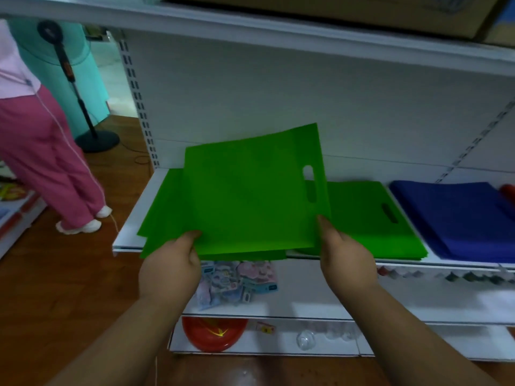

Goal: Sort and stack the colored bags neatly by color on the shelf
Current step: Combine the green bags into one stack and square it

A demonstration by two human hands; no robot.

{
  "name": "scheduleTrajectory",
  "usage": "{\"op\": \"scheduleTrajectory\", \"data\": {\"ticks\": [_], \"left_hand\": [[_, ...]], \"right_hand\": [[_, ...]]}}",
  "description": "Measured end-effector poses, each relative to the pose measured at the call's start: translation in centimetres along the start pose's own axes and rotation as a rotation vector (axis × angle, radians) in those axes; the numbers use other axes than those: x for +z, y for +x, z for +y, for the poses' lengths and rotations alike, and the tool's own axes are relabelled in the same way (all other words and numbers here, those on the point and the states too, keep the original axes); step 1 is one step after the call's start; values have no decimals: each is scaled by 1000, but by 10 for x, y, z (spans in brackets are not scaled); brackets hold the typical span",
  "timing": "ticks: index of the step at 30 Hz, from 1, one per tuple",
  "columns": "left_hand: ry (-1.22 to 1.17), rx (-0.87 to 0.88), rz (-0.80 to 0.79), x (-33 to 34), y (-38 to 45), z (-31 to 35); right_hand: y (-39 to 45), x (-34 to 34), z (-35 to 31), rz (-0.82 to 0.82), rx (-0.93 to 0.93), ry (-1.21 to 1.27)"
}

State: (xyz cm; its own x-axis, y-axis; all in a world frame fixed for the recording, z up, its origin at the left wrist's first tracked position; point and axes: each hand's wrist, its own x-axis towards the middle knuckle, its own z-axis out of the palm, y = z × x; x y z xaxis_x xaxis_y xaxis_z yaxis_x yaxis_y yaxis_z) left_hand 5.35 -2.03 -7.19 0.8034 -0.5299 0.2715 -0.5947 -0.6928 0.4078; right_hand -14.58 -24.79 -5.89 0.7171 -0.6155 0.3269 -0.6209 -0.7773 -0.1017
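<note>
**Q:** Head camera, far left: what stands off to the side?

**A:** A person in pink trousers on the brown wooden floor, with a black floor stand just behind them.

**Q:** And at the white metal shelf?

**A:** A loose pile of flat green fabric bags lies at its left end. Above that pile, the left hand has its grip clenched on the near left corner of one flat green bag with a cut-out handle slot. The right hand pinches the same bag at its near right corner, so the bag is held tilted up over the pile.

**Q:** Further right?

**A:** A second stack of green bags lies flat on the shelf, then a stack of blue bags just beside it. Something red shows at the far right edge; I cannot tell what it is.
</note>
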Motion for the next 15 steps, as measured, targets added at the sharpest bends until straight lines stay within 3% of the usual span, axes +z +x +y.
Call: {"op": "scheduleTrajectory", "data": {"ticks": [6, 12, 15], "left_hand": [[-15, 129, 6, 41, 5, 86], [48, 228, 18, 91, 3, 166], [92, 215, -17, 112, 5, 191]], "right_hand": [[-3, -19, 89, -119, 163, -29], [9, -25, 183, -99, 199, -34], [15, -23, 213, -203, 203, -104]]}}
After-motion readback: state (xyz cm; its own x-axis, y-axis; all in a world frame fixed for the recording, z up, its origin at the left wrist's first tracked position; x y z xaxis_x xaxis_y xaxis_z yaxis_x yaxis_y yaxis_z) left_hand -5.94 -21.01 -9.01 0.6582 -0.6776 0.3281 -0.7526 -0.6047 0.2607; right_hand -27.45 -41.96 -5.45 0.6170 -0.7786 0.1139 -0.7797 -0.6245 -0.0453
